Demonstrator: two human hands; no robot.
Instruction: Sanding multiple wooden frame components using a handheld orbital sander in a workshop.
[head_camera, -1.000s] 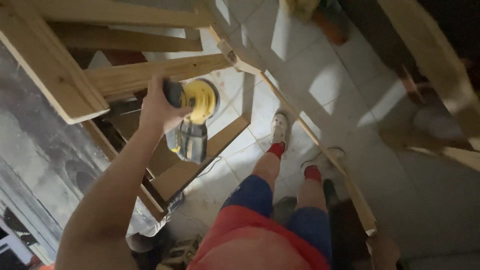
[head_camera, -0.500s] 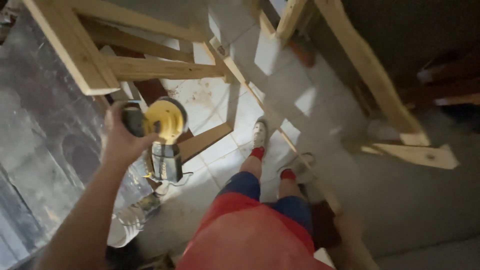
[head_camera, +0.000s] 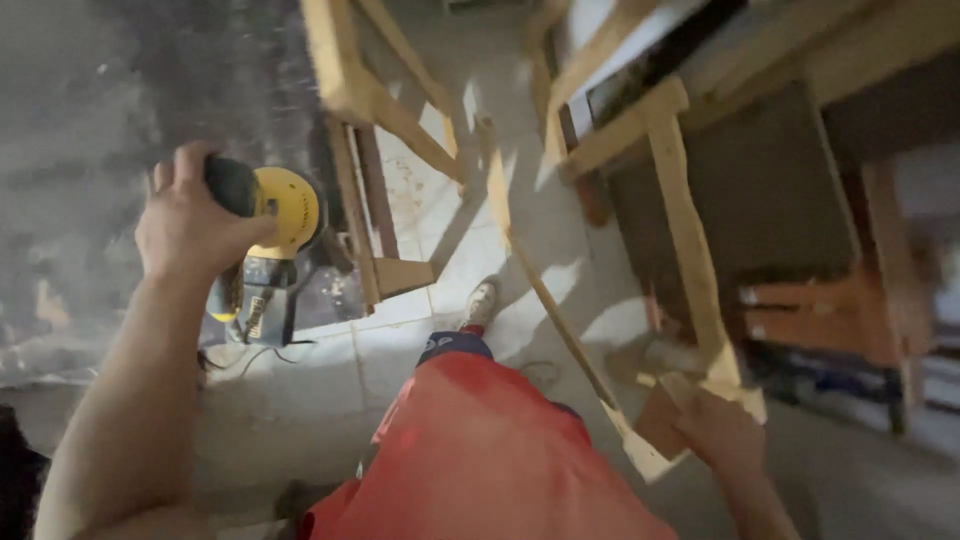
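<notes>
My left hand is raised at the left and grips a yellow and black power sander by its top, with the sander's grey dust canister hanging below. At the lower right, my right hand holds a small flat brown sheet against the foot of a pale wooden frame. The picture is blurred there, so the grip is unclear. My red shorts and one shoe show below.
A second bare wooden frame stands on the tiled floor beside the sander. A thin wooden slat leans diagonally between the frames. A dusty grey surface fills the left. Dark furniture and orange bars stand at the right.
The view has swung right and down. My left hand still holds the sander, now further left in view. My right hand with the brown sheet has come into view.
</notes>
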